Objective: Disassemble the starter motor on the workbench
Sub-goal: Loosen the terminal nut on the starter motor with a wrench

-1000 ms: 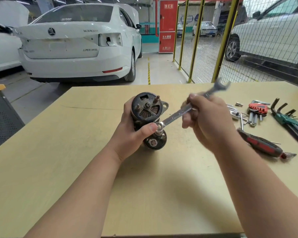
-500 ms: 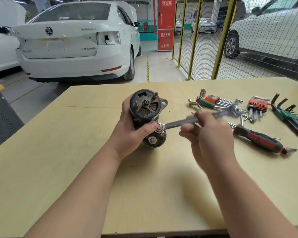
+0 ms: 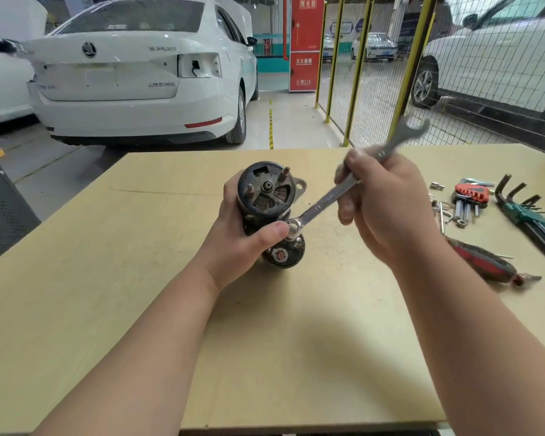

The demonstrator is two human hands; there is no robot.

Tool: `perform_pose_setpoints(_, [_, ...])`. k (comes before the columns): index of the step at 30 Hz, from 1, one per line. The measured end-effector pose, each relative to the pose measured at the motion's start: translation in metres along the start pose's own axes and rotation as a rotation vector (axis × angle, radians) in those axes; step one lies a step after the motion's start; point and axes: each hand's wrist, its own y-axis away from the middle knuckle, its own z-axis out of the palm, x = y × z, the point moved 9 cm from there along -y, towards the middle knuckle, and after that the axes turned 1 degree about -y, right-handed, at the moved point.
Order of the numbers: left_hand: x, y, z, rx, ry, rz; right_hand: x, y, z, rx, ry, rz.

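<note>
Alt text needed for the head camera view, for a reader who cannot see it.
A left hand steadies a starter motor on a wooden workbench while the right hand works a combination wrench, ring end on a nut. Hex key sets and a screwdriver lie right.

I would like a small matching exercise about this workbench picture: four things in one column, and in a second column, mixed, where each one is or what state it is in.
Things:
1. starter motor
2. wrench
3. green hex key set
4. red-handled screwdriver

Places or states:
A. lies on the bench at the far right edge
B. gripped by the left hand
C. lies on the bench just right of the right forearm
D. held by the right hand, ring end on a nut of the motor

Pairs: 1-B, 2-D, 3-A, 4-C
</note>
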Motion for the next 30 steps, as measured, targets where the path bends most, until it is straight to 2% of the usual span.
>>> perform_pose_setpoints(5, [0.000, 0.001, -0.001, 0.004, -0.022, 0.018, 0.040, 0.033, -0.022, 0.198, -0.318, 0.117])
perform_pose_setpoints(8, [0.000, 0.001, 0.000, 0.001, -0.023, 0.027, 0.058, 0.044, -0.028, 0.267, -0.407, 0.180])
perform_pose_setpoints(10, [0.000, 0.001, 0.001, -0.002, -0.021, 0.031, 0.059, 0.040, -0.028, 0.256, -0.417, 0.194])
perform_pose_setpoints(14, [0.001, 0.001, 0.001, 0.000, -0.011, 0.025, 0.035, 0.006, -0.009, 0.069, -0.251, 0.182])
perform_pose_setpoints(18, [0.000, 0.002, -0.001, 0.009, -0.028, 0.034, 0.006, -0.029, 0.039, -0.257, 0.200, 0.156])
perform_pose_setpoints(20, [-0.001, 0.003, -0.002, 0.005, -0.031, 0.036, -0.003, -0.036, 0.052, -0.304, 0.371, 0.103])
perform_pose_setpoints(21, [-0.001, 0.003, -0.002, 0.005, -0.031, 0.036, -0.007, -0.037, 0.054, -0.311, 0.382, 0.070])
perform_pose_setpoints(25, [0.002, 0.002, -0.001, 0.009, -0.018, 0.018, -0.016, -0.028, 0.033, -0.227, 0.077, -0.019])
perform_pose_setpoints(30, [0.002, 0.002, -0.003, 0.027, -0.040, 0.039, 0.012, -0.003, -0.005, 0.005, -0.139, 0.072])
